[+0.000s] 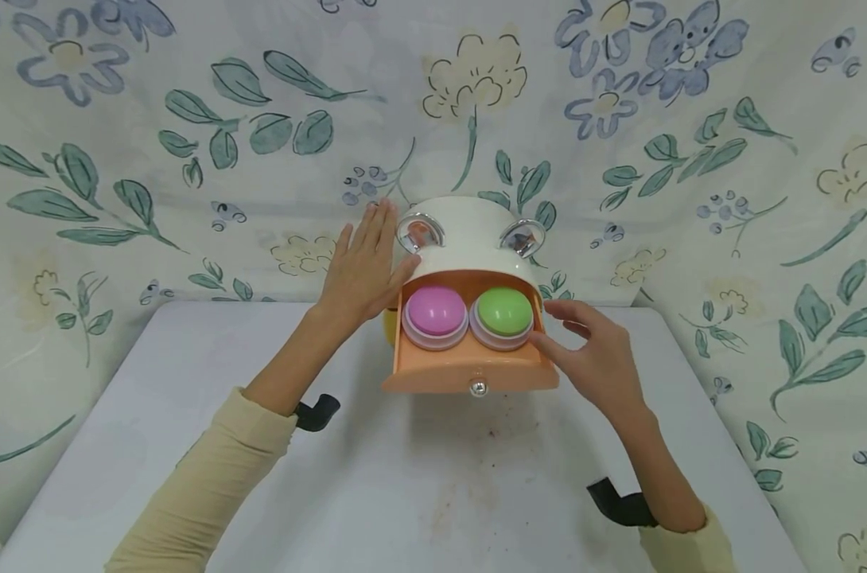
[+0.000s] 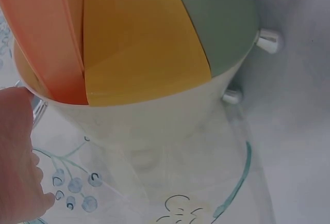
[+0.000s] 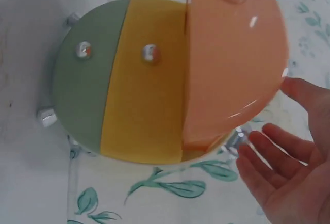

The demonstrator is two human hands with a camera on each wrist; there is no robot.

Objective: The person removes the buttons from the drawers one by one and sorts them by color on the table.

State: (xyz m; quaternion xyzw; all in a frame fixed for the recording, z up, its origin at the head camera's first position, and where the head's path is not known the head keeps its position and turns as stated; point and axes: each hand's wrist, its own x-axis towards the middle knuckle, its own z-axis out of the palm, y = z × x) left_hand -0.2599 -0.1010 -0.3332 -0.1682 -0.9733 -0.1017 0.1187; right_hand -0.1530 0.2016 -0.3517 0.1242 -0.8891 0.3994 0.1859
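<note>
A small white oval chest [image 1: 469, 223] with mouse-like silver ears stands on the table, its orange top drawer [image 1: 433, 380] pulled out. Inside that drawer sit two round pots, one with a pink lid [image 1: 437, 310] and one with a green lid [image 1: 505, 310]. My left hand [image 1: 362, 270] lies with straight fingers along the chest's left side, thumb at its front rim. On the other side my right hand [image 1: 601, 362] has its fingers spread and loosely bent, thumb tip right at the drawer's edge near the green-lidded pot. Nothing is gripped in either hand.
Below the orange drawer are a yellow drawer [image 3: 147, 95] and a green drawer [image 3: 87, 84], both pushed in, with silver knobs. Silver feet [image 3: 47, 116] hold the chest up. A flower-patterned cloth [image 1: 376, 119] hangs behind the white table [image 1: 347, 493], which has small reddish specks.
</note>
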